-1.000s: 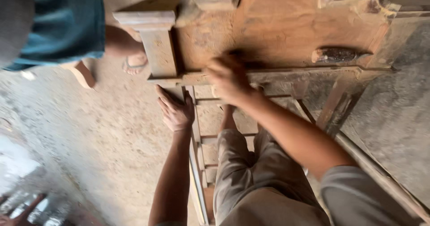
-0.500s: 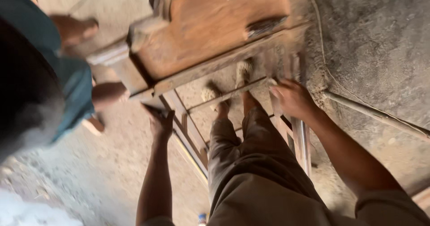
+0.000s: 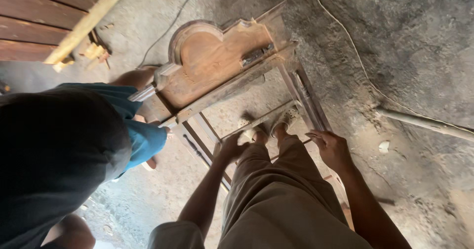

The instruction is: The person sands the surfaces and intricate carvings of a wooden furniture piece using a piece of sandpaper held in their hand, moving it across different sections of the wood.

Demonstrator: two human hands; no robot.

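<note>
A carved wooden bed-end frame (image 3: 217,61) with an arched panel lies flat on the dusty floor. I stand inside the frame, my feet (image 3: 269,123) on the ground between its rails. My left hand (image 3: 231,147) grips the left side rail (image 3: 197,143). My right hand (image 3: 332,147) rests on the right side rail (image 3: 303,98), fingers curled over it. A dark metal piece (image 3: 256,55) lies on the panel.
Another person in a blue top (image 3: 74,150) bends over at the left, close to the frame's corner. A wooden slatted wall (image 3: 39,21) stands top left. A thin cord (image 3: 355,56) and a pale pipe (image 3: 424,123) run across the floor on the right.
My view has swung so the frame sits farther up. My hands have slid down the side rails toward me. The person in blue now fills the left side.
</note>
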